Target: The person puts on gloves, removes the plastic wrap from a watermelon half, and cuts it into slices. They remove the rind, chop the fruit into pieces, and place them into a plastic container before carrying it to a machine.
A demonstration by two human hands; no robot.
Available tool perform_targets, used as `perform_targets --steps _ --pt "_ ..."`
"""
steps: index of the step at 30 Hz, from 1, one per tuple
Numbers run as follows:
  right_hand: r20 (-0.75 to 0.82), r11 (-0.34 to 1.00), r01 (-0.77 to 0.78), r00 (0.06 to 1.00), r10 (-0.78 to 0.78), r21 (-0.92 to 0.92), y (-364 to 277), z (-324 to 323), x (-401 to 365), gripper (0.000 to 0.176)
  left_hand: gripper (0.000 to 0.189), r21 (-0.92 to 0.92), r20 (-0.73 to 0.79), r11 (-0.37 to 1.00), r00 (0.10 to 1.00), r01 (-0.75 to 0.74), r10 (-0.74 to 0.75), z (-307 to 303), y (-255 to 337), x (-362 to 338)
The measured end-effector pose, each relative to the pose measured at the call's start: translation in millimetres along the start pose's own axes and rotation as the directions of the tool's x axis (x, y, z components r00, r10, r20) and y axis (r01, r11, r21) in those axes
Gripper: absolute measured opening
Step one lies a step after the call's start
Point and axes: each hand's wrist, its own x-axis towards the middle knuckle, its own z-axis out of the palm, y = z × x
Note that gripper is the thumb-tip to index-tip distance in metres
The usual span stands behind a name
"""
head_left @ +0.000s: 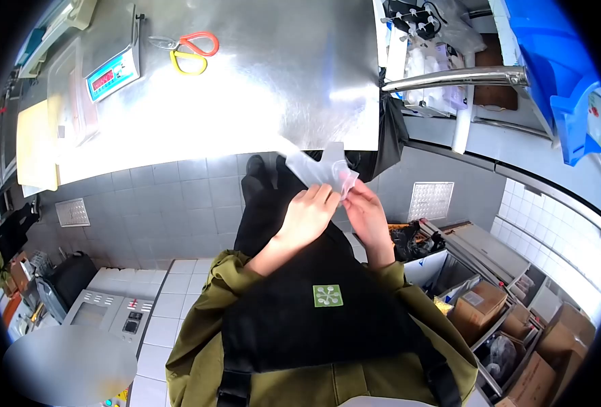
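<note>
In front of my black apron [287, 312], a translucent plastic bag [307, 169] is held between my two hands, just past the near edge of the metal table [294, 41]. My left hand [307, 217] has its fingers closed on the bag's lower left part. From the other side, my right hand [368, 214] pinches the bag's lower right edge with bent fingers. Two flaps of the bag point up toward the table. Part of its lower end is hidden by my fingers.
Scissors [174, 46] with one red and one yellow handle lie on the table, right of a digital scale [114, 76]. A pale yellow board [34, 149] sits at the table's left corner. Blue bins [551, 61] stand upper right; cardboard boxes [478, 308] fill shelving lower right.
</note>
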Motion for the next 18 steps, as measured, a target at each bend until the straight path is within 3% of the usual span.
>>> perform_targets --steps 3,4,7,8,10,13,14,15,17,18 --pt "-0.058 0.998 -0.053 0.997 0.054 0.016 6 -1 -7 0.038 0.016 -0.027 0.008 1.0 1.0 -0.014 0.014 -4 1 5" --pt "0.043 0.976 -0.153 0.988 0.148 0.158 10 -14 -6 0.041 0.018 -0.05 -0.022 0.998 0.999 -0.025 0.024 -3 1 7" --pt "0.389 0.807 -0.286 0.918 0.077 0.516 25 -30 4 0.047 0.022 -0.097 -0.057 0.994 0.997 -0.049 0.044 -2 2 10" --pt "0.321 0.828 -0.204 0.947 0.031 0.522 28 -34 5 0.048 0.024 -0.095 -0.034 0.994 0.998 -0.05 0.047 -2 1 9" --pt "0.185 0.856 -0.039 0.98 -0.067 0.516 26 -17 10 0.052 0.027 -0.105 0.011 0.994 0.999 -0.033 0.034 -4 1 6" --pt "0.225 0.851 0.029 0.959 -0.172 0.524 47 -22 24 0.052 0.027 -0.204 0.012 0.977 0.998 -0.063 0.067 -2 -2 4" --pt "-0.005 0.947 0.068 0.998 -0.07 0.315 54 -14 27 0.044 0.028 -0.217 -0.002 0.974 0.997 -0.073 0.074 -2 -1 5" --pt "-0.033 0.991 0.099 0.994 -0.102 -0.095 62 -13 27 0.039 0.028 -0.218 -0.005 0.974 0.998 -0.054 0.055 -1 -2 4" --pt "-0.028 0.998 0.032 0.999 -0.033 -0.062 67 -16 34 0.047 0.027 -0.222 -0.011 0.975 1.0 -0.019 0.017 1 -5 1" --pt "0.127 0.999 0.042 0.991 -0.043 0.012 66 -17 38 0.052 0.026 -0.244 -0.024 0.97 1.0 -0.005 -0.001 0 -7 1"
